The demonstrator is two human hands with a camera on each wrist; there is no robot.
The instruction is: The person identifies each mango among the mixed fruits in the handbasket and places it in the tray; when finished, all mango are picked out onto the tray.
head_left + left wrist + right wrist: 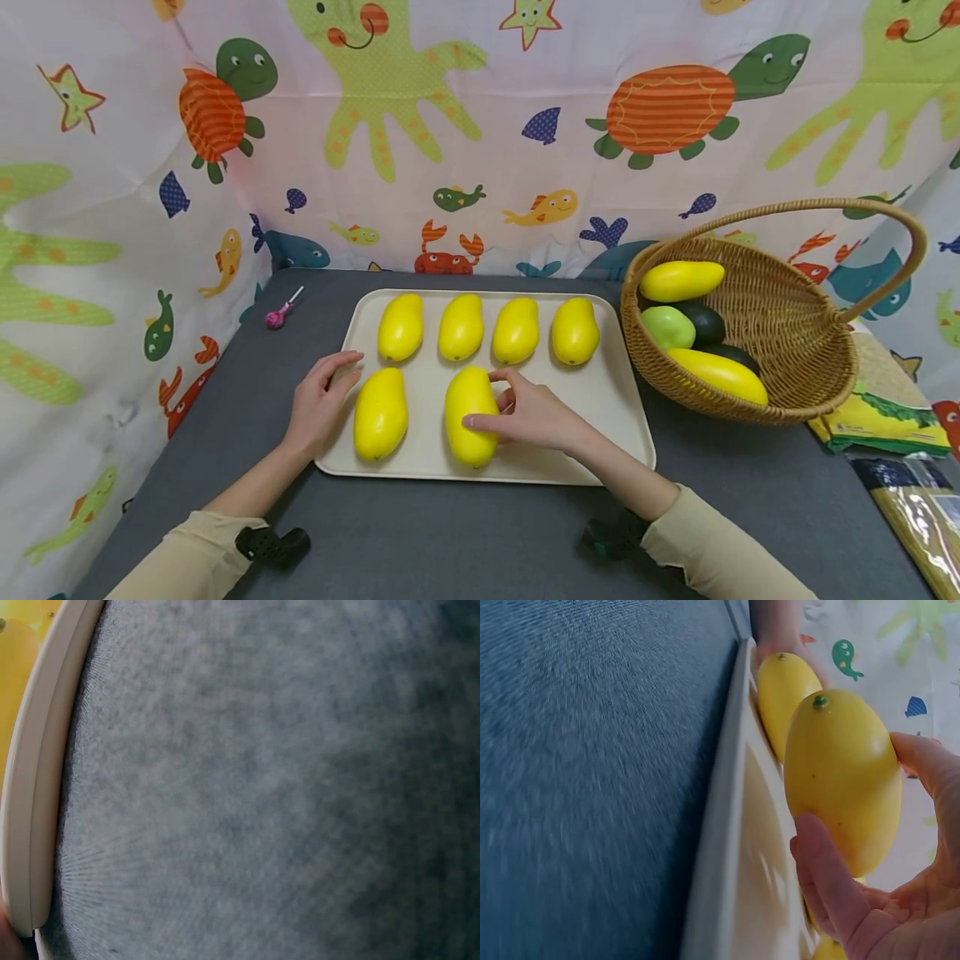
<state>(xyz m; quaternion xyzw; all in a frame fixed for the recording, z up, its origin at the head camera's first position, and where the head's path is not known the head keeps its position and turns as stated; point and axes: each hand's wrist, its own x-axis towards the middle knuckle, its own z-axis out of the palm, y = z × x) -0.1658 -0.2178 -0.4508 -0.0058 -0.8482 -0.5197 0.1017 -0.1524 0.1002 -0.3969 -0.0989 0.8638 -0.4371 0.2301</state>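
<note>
My right hand (pixel 536 412) pinches a yellow mango (pixel 471 417) between thumb and fingers, over the front middle of a cream tray (pixel 562 454). In the right wrist view, the held mango (pixel 844 780) shows its small green stem end. Whether its underside touches the tray is unclear. My left hand (pixel 318 404) rests by the tray's left rim with loosely bent fingers and nothing in its grasp. Beside it lies another mango (pixel 381 414) at the front left. Several more mangoes (pixel 516 331) form a row along the back. The left wrist view catches mostly tablecloth and the tray rim (pixel 34 765).
A wicker basket (pixel 802 350) tilts open at the right, holding yellow fruit (pixel 682 281), a green fruit (pixel 667 327) and dark green ones (pixel 701 323). Packets (pixel 885 408) lie beyond it. A pink-wrapped lollipop (pixel 277 317) is at the back left. Printed cloth hangs behind.
</note>
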